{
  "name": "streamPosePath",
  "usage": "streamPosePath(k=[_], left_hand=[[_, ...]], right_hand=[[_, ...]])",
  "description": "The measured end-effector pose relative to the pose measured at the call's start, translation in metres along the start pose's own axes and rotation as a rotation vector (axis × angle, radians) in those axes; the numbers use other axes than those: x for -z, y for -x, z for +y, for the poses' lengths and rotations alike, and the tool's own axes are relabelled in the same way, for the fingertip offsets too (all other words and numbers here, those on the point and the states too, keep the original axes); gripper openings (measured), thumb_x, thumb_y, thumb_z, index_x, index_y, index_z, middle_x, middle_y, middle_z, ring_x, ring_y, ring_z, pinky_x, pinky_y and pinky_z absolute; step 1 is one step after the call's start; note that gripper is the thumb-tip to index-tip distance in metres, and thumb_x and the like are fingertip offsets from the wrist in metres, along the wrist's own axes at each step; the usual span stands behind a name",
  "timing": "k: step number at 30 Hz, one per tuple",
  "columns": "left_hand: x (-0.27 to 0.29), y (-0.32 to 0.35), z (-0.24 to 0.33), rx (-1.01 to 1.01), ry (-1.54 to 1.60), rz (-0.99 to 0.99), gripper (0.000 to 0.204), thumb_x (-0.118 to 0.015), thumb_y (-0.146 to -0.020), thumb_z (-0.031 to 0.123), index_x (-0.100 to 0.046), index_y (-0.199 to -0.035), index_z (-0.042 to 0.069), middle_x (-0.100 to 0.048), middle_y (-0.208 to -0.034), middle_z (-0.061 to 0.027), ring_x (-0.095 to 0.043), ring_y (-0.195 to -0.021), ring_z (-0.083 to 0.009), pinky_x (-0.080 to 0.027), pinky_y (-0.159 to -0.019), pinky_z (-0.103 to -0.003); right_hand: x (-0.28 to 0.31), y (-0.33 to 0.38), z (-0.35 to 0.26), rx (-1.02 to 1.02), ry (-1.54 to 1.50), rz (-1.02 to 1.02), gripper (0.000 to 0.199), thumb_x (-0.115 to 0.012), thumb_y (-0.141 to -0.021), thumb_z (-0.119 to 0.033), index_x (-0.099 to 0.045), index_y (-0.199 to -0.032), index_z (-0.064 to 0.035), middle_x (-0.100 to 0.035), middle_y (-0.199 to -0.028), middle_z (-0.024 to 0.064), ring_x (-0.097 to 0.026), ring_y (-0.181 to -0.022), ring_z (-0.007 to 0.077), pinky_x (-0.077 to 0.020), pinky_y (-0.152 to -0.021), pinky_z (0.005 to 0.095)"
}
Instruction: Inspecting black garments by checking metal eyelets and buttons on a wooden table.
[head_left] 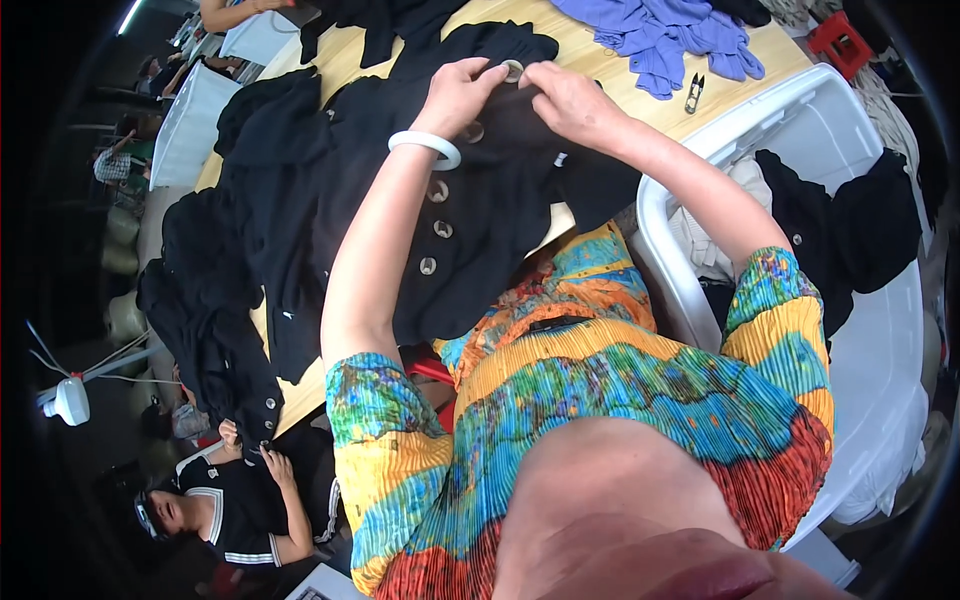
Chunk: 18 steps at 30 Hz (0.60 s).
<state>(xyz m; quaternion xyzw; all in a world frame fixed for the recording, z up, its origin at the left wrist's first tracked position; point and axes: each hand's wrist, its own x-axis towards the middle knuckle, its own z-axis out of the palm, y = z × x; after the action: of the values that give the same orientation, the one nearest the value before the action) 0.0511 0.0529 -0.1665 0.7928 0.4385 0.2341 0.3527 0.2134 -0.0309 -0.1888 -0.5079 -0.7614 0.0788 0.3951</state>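
My left hand and my right hand meet at the top of a black garment spread on the wooden table. Both pinch the cloth around a pale round button near the collar. A row of similar buttons runs down the garment's front toward me. A white bangle circles my left wrist. My sleeves are pleated and brightly coloured.
More black garments are heaped on the table's left side. Blue cloth and small snips lie at the far right. A white plastic bin with black and white clothes stands at my right. Another person sits lower left handling a garment.
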Motion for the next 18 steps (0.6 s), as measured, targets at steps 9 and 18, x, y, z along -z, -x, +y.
streamPosePath(k=[9,18], left_hand=[[0.008,0.004,0.001,0.019,0.269,0.007,0.025,-0.061,-0.079,0.021,-0.061,-0.092,0.000,-0.059,-0.072,-0.0019,-0.050,-0.064,-0.0073,-0.041,-0.059,-0.022],[0.014,0.010,0.011,-0.124,-0.082,-0.012,0.032,-0.056,-0.079,0.028,-0.061,-0.090,-0.001,-0.062,-0.080,-0.0171,-0.060,-0.076,-0.0273,-0.046,-0.071,-0.034]], right_hand=[[0.004,-0.014,-0.012,0.072,0.030,0.039,0.021,-0.050,-0.075,-0.001,-0.049,-0.096,-0.0022,-0.057,-0.089,0.0166,-0.056,-0.086,0.0341,-0.0464,-0.073,0.0384],[0.003,-0.013,-0.010,0.117,0.292,-0.012,0.030,-0.054,-0.076,-0.002,-0.049,-0.106,-0.0028,-0.054,-0.092,0.0150,-0.054,-0.090,0.0328,-0.0448,-0.076,0.0391]])
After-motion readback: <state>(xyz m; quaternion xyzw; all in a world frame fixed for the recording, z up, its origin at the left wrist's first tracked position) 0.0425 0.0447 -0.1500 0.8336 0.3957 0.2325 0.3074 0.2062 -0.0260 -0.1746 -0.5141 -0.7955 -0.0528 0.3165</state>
